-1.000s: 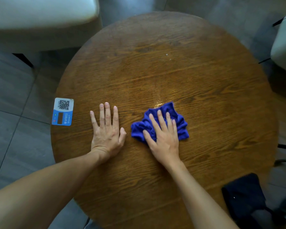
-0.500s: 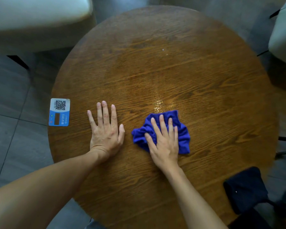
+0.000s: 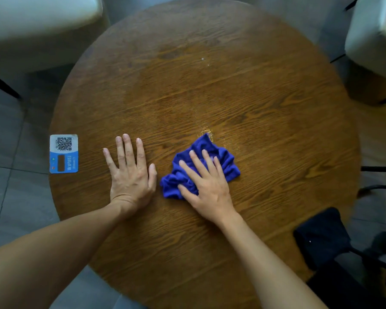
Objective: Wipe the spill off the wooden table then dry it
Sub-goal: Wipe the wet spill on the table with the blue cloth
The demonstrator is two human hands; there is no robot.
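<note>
Spill (image 3: 206, 130), a small wet glint, sat near the middle of the round wooden table (image 3: 265, 97), touching the far tip of a crumpled blue cloth (image 3: 225, 161). The right hand (image 3: 206, 186) pressed flat on the cloth, fingers spread, gripping nothing. The left hand (image 3: 129, 175) lay open, palm down on bare wood just beside it. A QR sticker (image 3: 64, 153) sat at the table's left edge.

We seem to be in a café or similar eatery. We sit at a small round wooden table (image 3: 210, 97) with a blue-and-white QR-code sticker (image 3: 63, 153) fixed at its left edge, the kind used for ordering or paying. Pale cushioned seats (image 3: 36, 27) stand around it on a grey tiled floor (image 3: 7, 186).
</note>
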